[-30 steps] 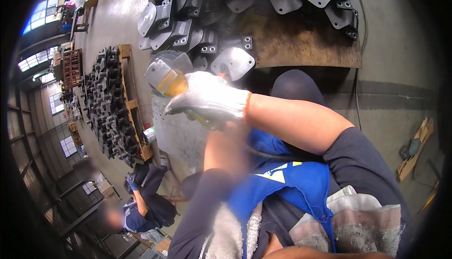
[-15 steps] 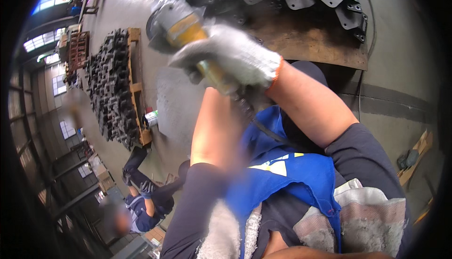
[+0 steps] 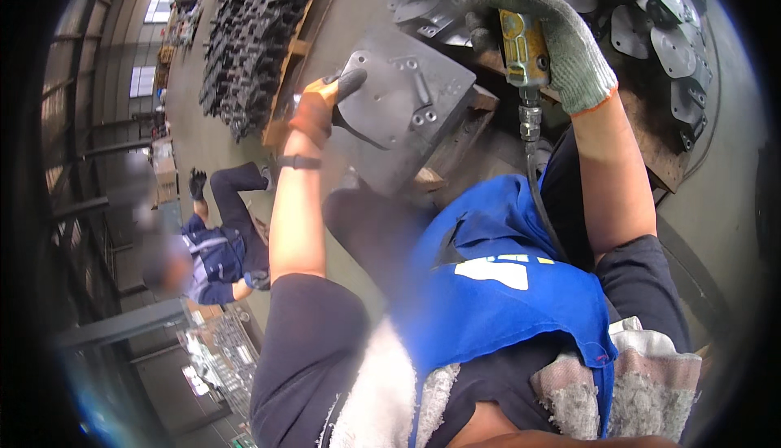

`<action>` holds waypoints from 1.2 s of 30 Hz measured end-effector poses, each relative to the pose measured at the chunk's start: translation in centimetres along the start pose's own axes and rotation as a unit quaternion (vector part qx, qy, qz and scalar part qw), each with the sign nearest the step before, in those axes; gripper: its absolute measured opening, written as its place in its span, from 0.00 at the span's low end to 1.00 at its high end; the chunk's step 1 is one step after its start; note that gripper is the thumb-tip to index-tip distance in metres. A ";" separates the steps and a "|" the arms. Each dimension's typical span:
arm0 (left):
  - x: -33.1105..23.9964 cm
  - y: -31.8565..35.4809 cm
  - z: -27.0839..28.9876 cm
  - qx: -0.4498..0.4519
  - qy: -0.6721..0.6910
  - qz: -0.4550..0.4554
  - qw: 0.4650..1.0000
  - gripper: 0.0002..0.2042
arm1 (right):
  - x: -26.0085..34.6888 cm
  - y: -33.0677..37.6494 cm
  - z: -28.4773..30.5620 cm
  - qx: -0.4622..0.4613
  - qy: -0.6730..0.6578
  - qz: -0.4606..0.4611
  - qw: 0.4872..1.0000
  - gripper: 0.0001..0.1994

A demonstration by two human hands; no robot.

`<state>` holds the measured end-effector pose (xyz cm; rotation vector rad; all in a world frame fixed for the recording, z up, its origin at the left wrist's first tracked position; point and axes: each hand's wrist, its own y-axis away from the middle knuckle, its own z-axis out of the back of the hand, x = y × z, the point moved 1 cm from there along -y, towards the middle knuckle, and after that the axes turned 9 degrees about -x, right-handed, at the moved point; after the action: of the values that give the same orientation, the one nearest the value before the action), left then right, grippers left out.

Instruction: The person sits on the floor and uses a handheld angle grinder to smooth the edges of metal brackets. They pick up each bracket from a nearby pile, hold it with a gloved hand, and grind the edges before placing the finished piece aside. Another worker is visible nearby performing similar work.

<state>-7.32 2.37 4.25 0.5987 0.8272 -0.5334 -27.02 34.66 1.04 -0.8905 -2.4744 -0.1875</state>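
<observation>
My left hand (image 3: 319, 108), in an orange and black glove, grips the near-left edge of a flat grey metal plate (image 3: 378, 106). Its thumb lies on top, by a corner hole; the fingers underneath are hidden. The plate has several holes and small fittings on its face. In a pale knit glove, my right hand (image 3: 573, 49) is wrapped round the yellow body of an air grinder (image 3: 525, 45), up and to the right of the plate. A black hose (image 3: 534, 183) runs from the tool's metal coupling down past my blue apron. The grinder's far end is cut off by the picture's top.
Several grey metal plates (image 3: 674, 49) lie heaped on a wooden board (image 3: 651, 135) at the far right. Dark metal parts (image 3: 252, 41) are stacked on a wooden pallet (image 3: 303, 37) at the far left. Another person (image 3: 224, 244) is on the left side.
The view has swung, so the pallet and heap sit elsewhere in the picture. My left hand, hidden before, now shows on the metal plate. The grinder stays in my right hand, now farther right.
</observation>
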 end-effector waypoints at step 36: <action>20.0 -6.4 5.2 -0.077 -0.531 0.007 0.844 0.21 | -18.5 -1.6 -5.0 0.111 0.582 -0.344 0.729 0.16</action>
<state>2.62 -9.72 -10.73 0.0888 -0.1999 -0.6683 -13.75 21.60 -3.77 0.3131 -1.4063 -0.4972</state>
